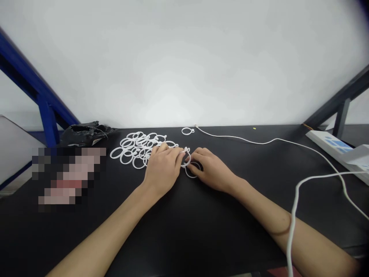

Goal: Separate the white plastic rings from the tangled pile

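Note:
Between my hands is a white curtain ring (185,166) with a small eyelet at its top. My left hand (162,165) is closed, with thumb and forefinger pinching the ring's left side. From the right, my right hand (213,169) has its curled fingers at the ring's other edge. Under the right fingers, another thin ring (191,177) shows against the table, partly hidden by the hand. A pile of similar white rings (139,150) lies to the left of and behind my left hand, several overlapping. One single ring (187,134) lies farther back, near the wall.
The black table (184,234) meets a white wall (184,69). A crumpled black plastic bag (83,134) sits at the back left. White cable (261,143) runs across the right side and over my right forearm. A white power strip (331,144) lies at the right; a blurred patch covers the left.

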`<state>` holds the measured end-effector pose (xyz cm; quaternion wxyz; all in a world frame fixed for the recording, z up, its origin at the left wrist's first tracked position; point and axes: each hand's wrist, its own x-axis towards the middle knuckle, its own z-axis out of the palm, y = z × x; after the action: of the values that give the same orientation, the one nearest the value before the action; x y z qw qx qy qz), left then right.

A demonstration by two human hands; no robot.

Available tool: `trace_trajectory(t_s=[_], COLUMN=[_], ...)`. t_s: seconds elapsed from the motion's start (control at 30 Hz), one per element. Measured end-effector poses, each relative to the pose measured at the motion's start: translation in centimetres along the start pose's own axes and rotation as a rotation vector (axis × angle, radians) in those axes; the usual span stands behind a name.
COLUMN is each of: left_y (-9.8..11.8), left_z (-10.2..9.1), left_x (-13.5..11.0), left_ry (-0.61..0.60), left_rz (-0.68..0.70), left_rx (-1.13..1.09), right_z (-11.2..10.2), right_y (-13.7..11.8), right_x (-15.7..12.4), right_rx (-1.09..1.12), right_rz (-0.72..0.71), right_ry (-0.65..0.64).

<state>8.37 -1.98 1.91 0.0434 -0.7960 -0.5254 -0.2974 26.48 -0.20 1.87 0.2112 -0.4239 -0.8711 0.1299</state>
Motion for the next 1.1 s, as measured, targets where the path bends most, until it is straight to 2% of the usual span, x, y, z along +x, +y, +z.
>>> trace_trajectory(t_s=[0.13, 0.37, 0.57, 0.83, 1.0, 1.1], left_y=[0.0, -0.2, -0.1, 0.9, 0.8, 0.4], left_z=[0.1, -0.5, -0.5, -1.6, -1.3, -0.9], left_x=[-0.1, -0.1, -0.2, -0.3, -0.5, -0.5], left_ry=[-0.001, -0.022, -0.058, -0.081, -0.073, -0.045], left_rz=[-0.001, 0.059, 0.191, 0.089, 0.127, 0.152], left_rx=[0.027, 0.054, 0.044, -0.126, -0.146, -0.152], right_z=[-0.2, -1.1, -1.0, -1.4, -1.4, -1.5], right_y=[0.1, -1.0, -1.3, -1.5, -1.6, -1.6], right_x=[0.0, -0.2, -0.2, -0.1, -0.1, -0.2], right_rx=[-0.047, 0.367, 0.377, 0.337, 0.375, 0.49], right_rz=[0.012, -0.074, -0.086, 0.071, 0.082, 0.094], right_ry=[0.01, 0.176, 0.213, 0.322, 0.313, 0.282])
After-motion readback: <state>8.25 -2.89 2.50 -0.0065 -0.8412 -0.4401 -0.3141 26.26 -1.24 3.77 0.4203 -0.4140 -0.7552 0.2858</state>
